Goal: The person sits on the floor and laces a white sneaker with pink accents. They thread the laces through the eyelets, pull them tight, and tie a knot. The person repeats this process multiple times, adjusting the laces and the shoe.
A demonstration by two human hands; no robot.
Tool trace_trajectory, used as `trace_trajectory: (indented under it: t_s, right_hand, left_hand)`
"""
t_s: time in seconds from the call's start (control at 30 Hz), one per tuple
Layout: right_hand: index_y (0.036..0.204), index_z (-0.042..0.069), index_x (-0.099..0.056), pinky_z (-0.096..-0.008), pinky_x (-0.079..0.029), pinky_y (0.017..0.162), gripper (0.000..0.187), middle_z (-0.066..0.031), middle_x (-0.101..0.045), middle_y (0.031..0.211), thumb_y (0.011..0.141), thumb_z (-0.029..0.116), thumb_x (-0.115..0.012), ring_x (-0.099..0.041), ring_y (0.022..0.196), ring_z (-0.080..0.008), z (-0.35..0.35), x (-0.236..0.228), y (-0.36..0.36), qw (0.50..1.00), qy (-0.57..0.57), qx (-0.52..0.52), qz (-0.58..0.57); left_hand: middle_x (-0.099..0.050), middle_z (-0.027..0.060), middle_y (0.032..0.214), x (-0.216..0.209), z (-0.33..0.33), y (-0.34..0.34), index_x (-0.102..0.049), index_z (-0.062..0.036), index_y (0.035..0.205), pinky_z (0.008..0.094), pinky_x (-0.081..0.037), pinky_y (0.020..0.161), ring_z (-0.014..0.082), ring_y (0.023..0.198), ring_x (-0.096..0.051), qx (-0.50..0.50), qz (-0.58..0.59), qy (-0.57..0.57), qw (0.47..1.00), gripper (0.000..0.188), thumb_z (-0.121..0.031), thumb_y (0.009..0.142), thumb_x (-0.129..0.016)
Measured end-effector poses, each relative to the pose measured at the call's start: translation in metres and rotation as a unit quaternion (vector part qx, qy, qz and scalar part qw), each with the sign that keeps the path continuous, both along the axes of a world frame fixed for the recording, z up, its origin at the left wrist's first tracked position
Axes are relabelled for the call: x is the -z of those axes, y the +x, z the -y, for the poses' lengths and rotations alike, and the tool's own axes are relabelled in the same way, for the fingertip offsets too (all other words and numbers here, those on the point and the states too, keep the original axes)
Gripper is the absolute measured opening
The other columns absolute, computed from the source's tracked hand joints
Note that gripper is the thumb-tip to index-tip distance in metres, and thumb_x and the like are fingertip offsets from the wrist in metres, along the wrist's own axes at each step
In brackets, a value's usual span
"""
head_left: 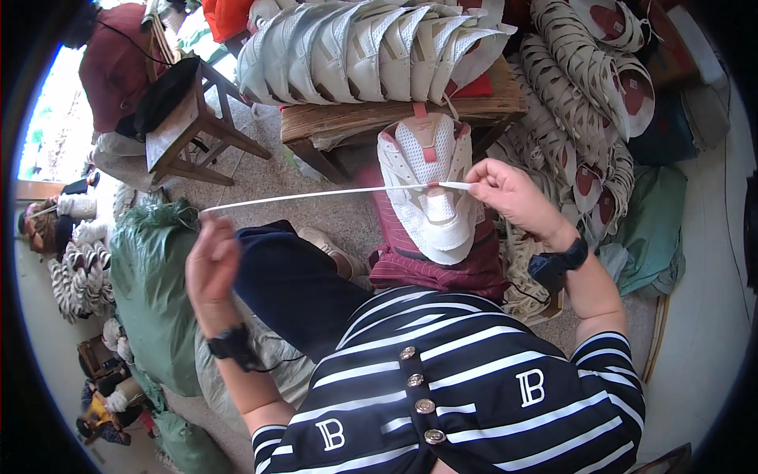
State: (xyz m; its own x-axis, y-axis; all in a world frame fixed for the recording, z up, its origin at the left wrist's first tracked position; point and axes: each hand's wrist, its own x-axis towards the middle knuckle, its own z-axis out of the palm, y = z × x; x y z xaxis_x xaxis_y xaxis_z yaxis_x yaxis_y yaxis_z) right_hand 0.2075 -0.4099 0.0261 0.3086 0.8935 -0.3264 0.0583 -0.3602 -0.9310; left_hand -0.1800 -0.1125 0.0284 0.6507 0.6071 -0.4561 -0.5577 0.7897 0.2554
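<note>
A white shoe upper (442,229) with a mesh tongue and pink trim lies toe toward me on a maroon striped cloth (395,265) over my lap. A white shoelace (308,195) runs across its lower eyelets and stretches taut out to the left. My left hand (213,265) pinches the lace's far end, with the fingers slightly blurred. Close by the upper's right side, my right hand (509,193) pinches the short other end of the lace between thumb and fingers. Neither hand touches the upper itself.
Ahead stands a wooden bench (316,126) bearing a nested row of white shoe uppers (339,55). More stacked uppers (584,103) hang at the right. A wooden stool (189,126) is at the far left, near green sacks (150,292). Loose laces (525,276) lie beside my right thigh.
</note>
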Motion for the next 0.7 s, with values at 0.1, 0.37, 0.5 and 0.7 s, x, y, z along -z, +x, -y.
trace_trajectory:
  t_s: [0.1,0.37,0.5,0.7]
  right_hand:
    - [0.101,0.003,-0.062,-0.0182,-0.037,0.063,0.015,0.0082,-0.050,0.080,0.101,0.018,-0.058,-0.045,0.072,-0.0005,0.018,-0.003,0.013,0.997,-0.066,-0.022,0.014]
    - [0.095,0.004,-0.066,-0.0331,-0.049,0.063,0.018,-0.0073,-0.070,0.085,0.097,0.019,-0.057,-0.065,0.072,-0.0186,0.078,0.051,0.058,0.878,-0.154,-0.166,0.423]
    - [0.106,0.003,-0.066,-0.0405,-0.054,0.080,0.021,-0.0162,-0.071,0.103,0.093,0.017,-0.057,-0.069,0.092,-0.0269,0.121,0.078,0.095,0.935,-0.329,0.130,0.026]
    - [0.121,-0.012,-0.055,-0.0351,-0.056,0.088,0.035,-0.0208,-0.066,0.115,0.088,-0.003,-0.050,-0.067,0.099,-0.0277,0.195,0.117,0.160,0.727,0.229,0.503,-0.408]
  left_hand:
    - [-0.048,0.0013,0.082,0.059,-0.095,-0.145,-0.062,-0.0048,0.106,0.0244,-0.031,0.058,0.0088,0.064,-0.036,-0.183,0.055,-0.104,0.976,0.017,0.003,0.099,-0.049]
    - [-0.051,0.0004,0.078,0.112,-0.186,-0.339,-0.065,-0.0064,0.103,0.0323,-0.043,0.072,0.0168,0.070,-0.046,-0.343,-0.023,-0.212,0.915,0.012,-0.002,0.092,-0.060]
    - [-0.058,0.0039,0.084,0.139,-0.208,-0.286,-0.063,-0.0020,0.109,0.0314,-0.041,0.065,0.0169,0.068,-0.048,-0.356,-0.091,-0.062,0.928,0.021,-0.018,0.100,-0.053]
    - [-0.063,0.0043,0.078,0.142,-0.211,-0.276,-0.066,0.0008,0.099,0.0270,-0.028,0.053,0.0126,0.058,-0.041,-0.263,-0.212,0.032,0.941,0.017,-0.011,0.099,-0.054]
